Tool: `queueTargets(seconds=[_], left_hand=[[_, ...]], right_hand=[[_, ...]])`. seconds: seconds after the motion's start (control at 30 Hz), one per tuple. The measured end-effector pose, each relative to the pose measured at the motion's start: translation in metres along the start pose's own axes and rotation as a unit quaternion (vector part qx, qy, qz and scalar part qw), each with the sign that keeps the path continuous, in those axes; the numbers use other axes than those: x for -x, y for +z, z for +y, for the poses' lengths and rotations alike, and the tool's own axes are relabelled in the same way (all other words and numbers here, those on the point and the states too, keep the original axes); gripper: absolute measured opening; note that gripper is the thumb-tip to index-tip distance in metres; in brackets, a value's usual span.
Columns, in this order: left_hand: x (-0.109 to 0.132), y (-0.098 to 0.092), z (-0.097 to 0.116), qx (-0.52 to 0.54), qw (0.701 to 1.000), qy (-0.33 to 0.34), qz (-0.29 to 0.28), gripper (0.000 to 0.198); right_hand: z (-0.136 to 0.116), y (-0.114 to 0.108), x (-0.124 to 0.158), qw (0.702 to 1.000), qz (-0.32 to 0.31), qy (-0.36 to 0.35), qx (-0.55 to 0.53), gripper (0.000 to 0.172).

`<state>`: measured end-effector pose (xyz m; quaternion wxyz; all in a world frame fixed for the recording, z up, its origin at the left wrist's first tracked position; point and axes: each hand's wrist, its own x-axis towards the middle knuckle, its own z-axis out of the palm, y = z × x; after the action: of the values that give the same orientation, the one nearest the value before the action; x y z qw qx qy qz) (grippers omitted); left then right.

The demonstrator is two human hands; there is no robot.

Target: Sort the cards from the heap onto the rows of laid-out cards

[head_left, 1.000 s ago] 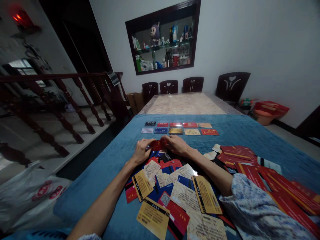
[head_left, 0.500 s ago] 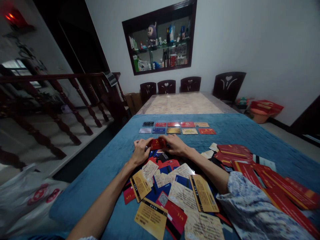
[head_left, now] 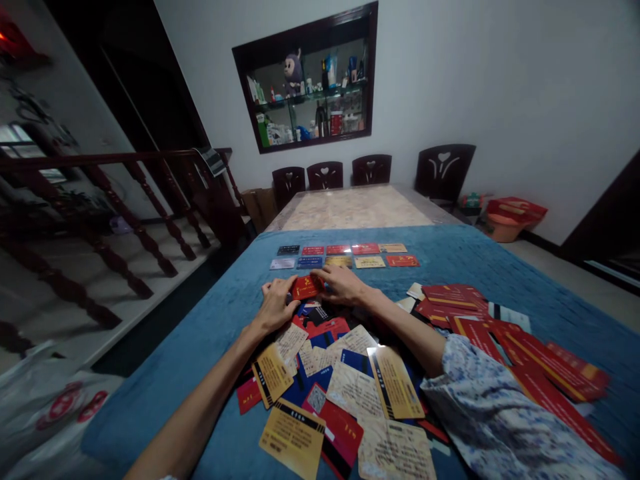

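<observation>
Between my two hands is a red card (head_left: pixel 307 287) with gold print, its face tilted up toward me. My left hand (head_left: pixel 277 300) grips its left edge, the thumb at the lower side. The fingers of my right hand (head_left: pixel 340 285) close on its right end and upper edge. Just beyond lie two rows of cards laid side by side, among them a black card (head_left: pixel 289 251), a blue card (head_left: pixel 311 263) and another red card (head_left: pixel 403 261). Below my hands spreads a loose heap with a gold card (head_left: pixel 293 437), cream cards and red ones.
At the right lies a pile of red and gold cards (head_left: pixel 550 360). A blue cloth (head_left: pixel 200 353) covers the near part of the table (head_left: pixel 355 208). Dark chairs (head_left: pixel 445 172) stand behind it. On the floor at left are white plastic bags (head_left: pixel 55 413); a wooden railing (head_left: pixel 115 160) runs beyond.
The view has turned slightly right, so everything sits farther left. The red card is tilted more toward me and its gold print shows brighter. Both hands still hold it.
</observation>
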<state>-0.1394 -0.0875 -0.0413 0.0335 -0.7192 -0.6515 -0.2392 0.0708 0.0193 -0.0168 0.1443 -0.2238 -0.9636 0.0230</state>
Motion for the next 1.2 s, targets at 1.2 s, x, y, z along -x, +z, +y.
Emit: queueTargets(seconds=[1.2], left_hand=[[-0.068, 0.014, 0.103, -0.076, 0.986, 0.088, -0.119, 0.034]], right_hand=[[0.069, -0.053, 0.067, 0.995, -0.066, 0.058, 0.048, 0.018]])
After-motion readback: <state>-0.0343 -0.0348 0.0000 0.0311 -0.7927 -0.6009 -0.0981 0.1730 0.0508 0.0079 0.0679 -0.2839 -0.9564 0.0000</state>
